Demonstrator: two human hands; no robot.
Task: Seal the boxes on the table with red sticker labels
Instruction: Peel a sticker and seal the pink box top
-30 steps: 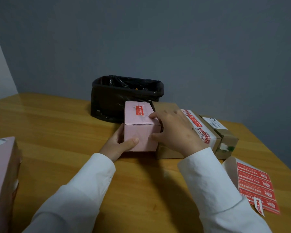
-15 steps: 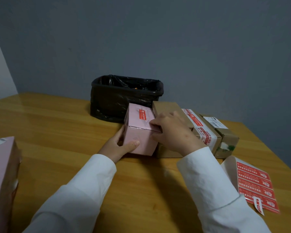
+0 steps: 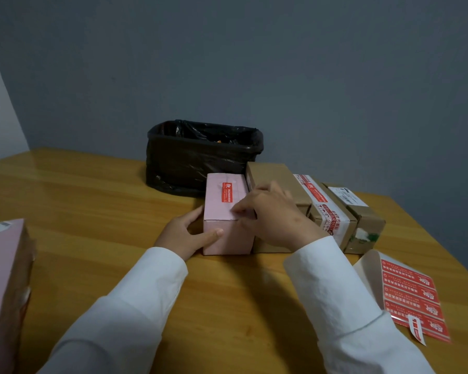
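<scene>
Head view: left hand (image 3: 185, 234) grips pink box (image 3: 226, 220) at frame centre, thumb curled across front face. Right hand (image 3: 277, 214) rests fingers on box top, near red sticker (image 3: 227, 192). Sticker sheet (image 3: 412, 298) lies lower right on desk (image 3: 92, 211).

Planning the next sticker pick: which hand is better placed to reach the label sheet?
Right, probably. The label sheet lies at the table's right edge, beside the right hand's sleeve. The left hand grips the pink box on the far side from it.
</scene>
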